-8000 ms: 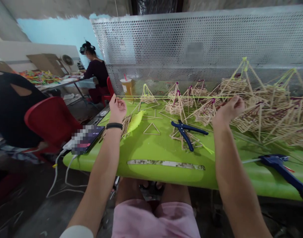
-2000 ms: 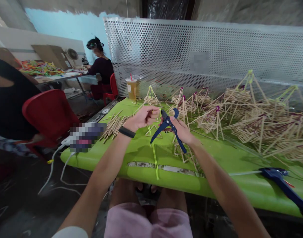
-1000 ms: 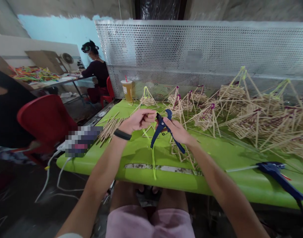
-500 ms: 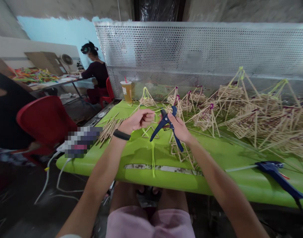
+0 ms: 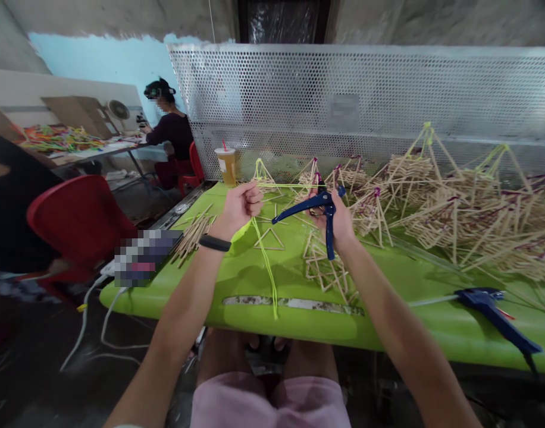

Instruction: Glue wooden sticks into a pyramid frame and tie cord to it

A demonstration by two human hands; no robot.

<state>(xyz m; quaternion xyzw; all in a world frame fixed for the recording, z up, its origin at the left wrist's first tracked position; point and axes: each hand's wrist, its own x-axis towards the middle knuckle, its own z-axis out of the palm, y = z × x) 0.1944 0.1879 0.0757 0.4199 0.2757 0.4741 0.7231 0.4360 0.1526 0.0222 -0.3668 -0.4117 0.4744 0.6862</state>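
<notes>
My left hand (image 5: 243, 205) is closed around a yellow-green cord (image 5: 266, 261), whose doubled tail hangs down to the table's front edge. From that fist the cord runs taut across to my right hand (image 5: 339, 223). There my fingers hold a pair of dark blue cutters (image 5: 326, 208), handles spread apart, with the cord reaching its head. Whether the cord lies between the blades I cannot tell. Below the hands, small sticks form a triangle (image 5: 269, 239) on the green table (image 5: 237, 279). Nearer my right wrist lies a stick frame (image 5: 326, 267).
A stick bundle (image 5: 194, 238) lies at left, near a power strip (image 5: 138, 261). Several stick pyramids (image 5: 460, 208) crowd the right side. A blue glue gun (image 5: 493, 315) rests at front right. A drink cup (image 5: 228, 166) stands at the back; a co-worker (image 5: 172, 131) sits beyond.
My hands have moved apart, drawing the cord straight between them. The cutters have shifted right and turned, with one handle now pointing left.
</notes>
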